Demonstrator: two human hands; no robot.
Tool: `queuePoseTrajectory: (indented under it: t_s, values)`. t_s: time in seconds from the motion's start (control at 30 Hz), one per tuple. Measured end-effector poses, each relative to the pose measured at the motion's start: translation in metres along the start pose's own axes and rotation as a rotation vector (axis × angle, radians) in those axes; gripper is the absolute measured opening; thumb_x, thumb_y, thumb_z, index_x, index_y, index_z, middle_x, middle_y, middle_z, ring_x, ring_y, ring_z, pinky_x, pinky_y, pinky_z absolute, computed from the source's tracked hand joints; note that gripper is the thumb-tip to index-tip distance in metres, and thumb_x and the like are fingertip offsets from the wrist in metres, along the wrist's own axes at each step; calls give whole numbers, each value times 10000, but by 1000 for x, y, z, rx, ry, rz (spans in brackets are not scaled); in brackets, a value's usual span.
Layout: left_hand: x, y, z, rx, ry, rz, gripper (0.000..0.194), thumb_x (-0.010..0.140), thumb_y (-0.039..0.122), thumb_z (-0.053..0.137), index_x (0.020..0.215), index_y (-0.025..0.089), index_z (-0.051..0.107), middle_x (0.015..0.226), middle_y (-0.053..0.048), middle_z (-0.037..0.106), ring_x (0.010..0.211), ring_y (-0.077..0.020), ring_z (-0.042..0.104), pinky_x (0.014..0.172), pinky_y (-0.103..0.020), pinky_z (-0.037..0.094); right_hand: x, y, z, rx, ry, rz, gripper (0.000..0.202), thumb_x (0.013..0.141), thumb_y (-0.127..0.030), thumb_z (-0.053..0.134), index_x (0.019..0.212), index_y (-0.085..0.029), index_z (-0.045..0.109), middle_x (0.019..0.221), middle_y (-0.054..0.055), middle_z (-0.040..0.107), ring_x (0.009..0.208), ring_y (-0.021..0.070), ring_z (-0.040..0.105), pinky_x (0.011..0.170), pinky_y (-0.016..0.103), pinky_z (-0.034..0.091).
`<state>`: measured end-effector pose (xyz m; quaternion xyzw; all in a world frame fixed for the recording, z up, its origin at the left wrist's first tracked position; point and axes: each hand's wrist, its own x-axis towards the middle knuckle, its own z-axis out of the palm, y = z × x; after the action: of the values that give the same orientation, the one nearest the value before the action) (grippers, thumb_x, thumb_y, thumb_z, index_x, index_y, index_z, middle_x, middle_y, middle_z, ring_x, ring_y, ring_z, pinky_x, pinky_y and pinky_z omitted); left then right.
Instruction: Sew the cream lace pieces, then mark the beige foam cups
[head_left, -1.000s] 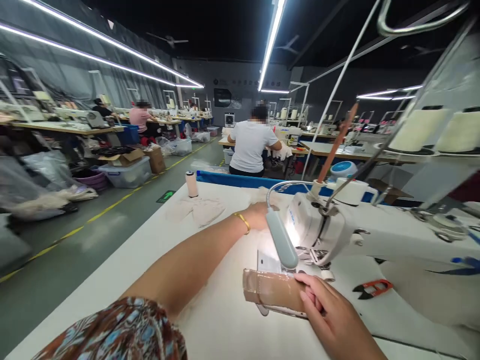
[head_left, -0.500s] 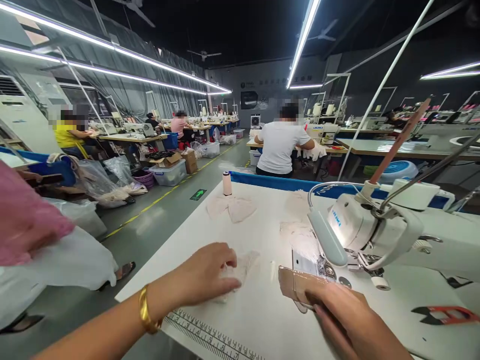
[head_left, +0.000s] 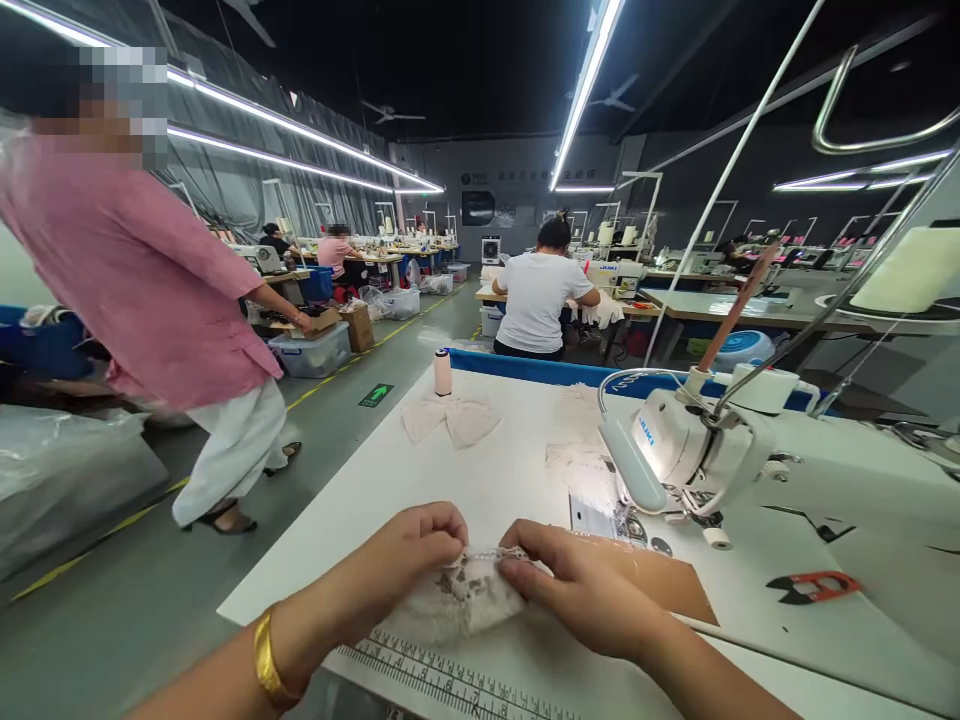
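A pale lace fabric piece [head_left: 469,595] is stretched between my two hands above the white table's front edge. My left hand [head_left: 416,550], with a gold bracelet at the wrist, pinches its upper left edge. The upper right edge is pinched by my right hand [head_left: 559,575]. Under and behind my right hand a brown card [head_left: 660,575] lies flat beside the sewing machine [head_left: 675,440]. More pale fabric [head_left: 450,418] rests near a thread spool [head_left: 442,372], and another piece [head_left: 577,470] lies by the needle plate.
Red-handled snips [head_left: 814,588] lie at the right. A printed ruler scale [head_left: 450,685] runs along the table's front edge. A person in pink [head_left: 150,260] walks in the aisle at left; a person in white [head_left: 546,300] sits ahead. A blue strip [head_left: 525,368] borders the table's far edge.
My right hand has let go of the brown card and moved left to the fabric. My left hand has closed on the fabric, now lifted. The person in pink has come further into view.
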<state>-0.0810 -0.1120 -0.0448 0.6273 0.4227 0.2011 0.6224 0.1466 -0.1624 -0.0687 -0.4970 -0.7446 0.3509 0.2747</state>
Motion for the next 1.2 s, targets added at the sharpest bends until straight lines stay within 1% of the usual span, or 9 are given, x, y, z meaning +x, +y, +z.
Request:
queuePoseTrajectory:
  t_s: [0.13, 0.23, 0.37, 0.53, 0.67, 0.77, 0.87, 1.03, 1.2]
  values:
    - [11, 5, 18, -341, -165, -149, 389, 763, 496, 761, 971, 186, 657, 784, 7, 629, 722, -154, 547, 659, -262, 413, -27, 3, -26, 249, -11, 243, 342, 990, -507, 598, 804, -221, 600, 744, -22, 556, 710, 162, 511, 599, 254, 374]
    - [26, 4, 37, -261, -265, -160, 522, 665, 488, 908, 989, 175, 644, 816, -1, 672, 737, -145, 554, 680, -253, 384, -44, 13, -39, 207, 50, 279, 376, 976, -550, 596, 801, -218, 625, 821, -3, 595, 810, 191, 541, 694, 279, 407]
    - [49, 5, 61, -141, -329, -100, 506, 693, 576, 865, 867, 167, 624, 723, 30, 615, 687, -130, 486, 670, -256, 317, -66, 32, -49, 89, 142, 266, 350, 991, -453, 559, 733, -216, 563, 856, 9, 616, 864, 216, 565, 784, 327, 420]
    - [73, 15, 89, -9, -355, -1, 443, 760, 582, 792, 801, 186, 597, 709, 50, 535, 692, -136, 420, 672, -274, 285, -90, 42, -49, -133, 408, 251, 131, 1002, -327, 560, 1013, -242, 659, 1084, 55, 655, 1067, 267, 575, 925, 397, 448]
    - [83, 21, 105, 77, -422, 142, 370, 844, 523, 719, 743, 196, 579, 739, 37, 526, 725, -152, 452, 693, -285, 325, -91, 47, -52, 27, 359, 180, 284, 1003, -383, 620, 1267, -284, 653, 1286, 65, 646, 1228, 278, 550, 1057, 426, 426]
    - [86, 16, 111, 164, -346, 269, 240, 882, 424, 670, 794, 206, 627, 859, -1, 650, 861, -200, 572, 773, -300, 407, -87, 54, -53, 115, 332, 221, 180, 970, -411, 671, 1072, -265, 693, 1070, 39, 691, 1143, 286, 571, 1025, 437, 426]
    - [90, 4, 112, 326, -179, 415, 136, 897, 310, 609, 798, 218, 615, 812, 7, 642, 789, -186, 570, 717, -294, 422, -84, 60, -47, 121, 398, 165, 174, 954, -384, 675, 871, -234, 648, 916, 17, 653, 991, 249, 579, 953, 412, 433]
    - [94, -11, 109, 433, -53, 779, 125, 957, 209, 550, 854, 225, 620, 826, 14, 613, 748, -150, 581, 683, -270, 466, -84, 65, -36, 429, 355, 66, 215, 1022, -420, 611, 933, -227, 587, 850, -3, 635, 822, 184, 627, 789, 331, 494]
    - [93, -11, 109, 437, -64, 921, 161, 1001, 144, 522, 897, 239, 600, 823, 33, 624, 724, -115, 593, 660, -225, 490, -83, 66, -34, 585, 391, 146, 188, 1029, -408, 621, 1032, -224, 581, 838, -32, 609, 720, 151, 681, 721, 307, 539]
